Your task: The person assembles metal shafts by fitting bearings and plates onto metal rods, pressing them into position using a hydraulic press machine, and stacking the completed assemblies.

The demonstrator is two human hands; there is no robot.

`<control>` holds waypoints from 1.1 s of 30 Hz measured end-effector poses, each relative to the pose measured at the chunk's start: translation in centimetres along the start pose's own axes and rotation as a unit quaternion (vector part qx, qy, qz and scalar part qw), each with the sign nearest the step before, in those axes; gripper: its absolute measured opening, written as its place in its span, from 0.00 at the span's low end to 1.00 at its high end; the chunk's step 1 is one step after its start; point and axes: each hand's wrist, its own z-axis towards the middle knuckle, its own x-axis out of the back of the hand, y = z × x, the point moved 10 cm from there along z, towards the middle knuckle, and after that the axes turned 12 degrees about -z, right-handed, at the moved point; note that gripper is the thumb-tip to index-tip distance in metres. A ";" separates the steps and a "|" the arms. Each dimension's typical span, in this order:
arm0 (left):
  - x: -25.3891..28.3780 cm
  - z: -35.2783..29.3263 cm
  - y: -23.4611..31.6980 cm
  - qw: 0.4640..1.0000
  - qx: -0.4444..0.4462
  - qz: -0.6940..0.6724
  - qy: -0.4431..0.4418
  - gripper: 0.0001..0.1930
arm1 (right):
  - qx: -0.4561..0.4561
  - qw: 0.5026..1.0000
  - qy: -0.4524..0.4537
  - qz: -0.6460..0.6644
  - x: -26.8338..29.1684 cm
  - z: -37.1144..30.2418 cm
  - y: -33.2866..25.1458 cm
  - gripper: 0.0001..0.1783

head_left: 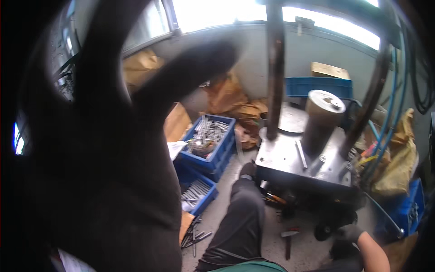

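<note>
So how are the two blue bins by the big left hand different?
The far bin holds a messy heap of metal parts, but the near bin has rods lying mostly side by side. The left hand seems to hide part of the near bin, but not the far bin. Both are blue and hold metal things.
</note>
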 end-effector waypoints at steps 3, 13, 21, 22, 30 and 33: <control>4.2 -8.2 6.2 0.931 0.099 0.274 0.222 0.43 | 0.011 0.998 0.059 0.011 -1.3 4.7 1.3 0.19; 2.0 -76.8 19.9 0.378 0.829 0.345 0.226 0.20 | -0.070 0.976 -0.036 0.202 0.0 0.9 -5.2 0.13; -3.2 -83.6 23.1 0.170 0.946 0.274 -0.036 0.25 | 0.081 0.988 -0.030 0.126 5.5 -0.4 -11.9 0.22; -2.6 -84.2 23.0 0.177 0.943 0.280 -0.035 0.25 | -0.079 0.978 -0.078 0.177 5.3 -0.7 -10.5 0.23; -2.3 -88.1 21.5 0.205 0.929 0.290 -0.104 0.19 | -0.079 0.981 -0.054 0.171 -1.6 -1.3 -1.2 0.12; -3.1 -84.4 20.3 0.278 0.896 0.345 -0.039 0.17 | -0.104 0.988 0.001 0.112 -2.3 0.1 2.1 0.22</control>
